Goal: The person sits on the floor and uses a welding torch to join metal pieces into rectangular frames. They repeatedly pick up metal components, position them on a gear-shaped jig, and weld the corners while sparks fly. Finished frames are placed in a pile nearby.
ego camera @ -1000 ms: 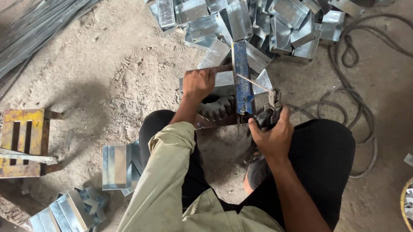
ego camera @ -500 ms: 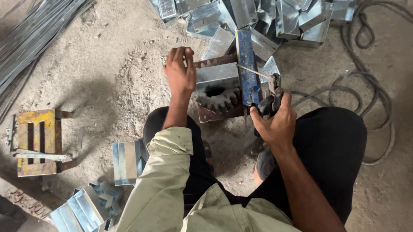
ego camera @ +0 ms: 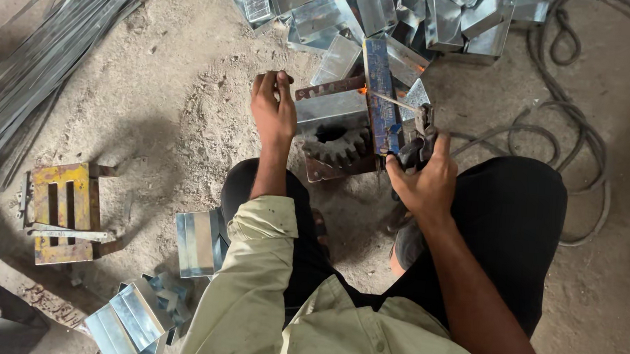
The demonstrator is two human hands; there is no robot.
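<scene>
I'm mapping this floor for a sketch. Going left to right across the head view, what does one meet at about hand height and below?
Yellow slotted metal block → folded sheet-metal piece → left hand → toothed gear → right hand holding the welding holder → coiled cable.

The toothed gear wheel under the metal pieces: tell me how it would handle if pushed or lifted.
The gear wheel looks like thick, dark solid metal, so it is probably heavy for its size and quite stiff. It lies flat on the sandy floor, so a push would likely drag rather than roll it. Its teeth should give fingers grip, though the edges may be rough.
</scene>
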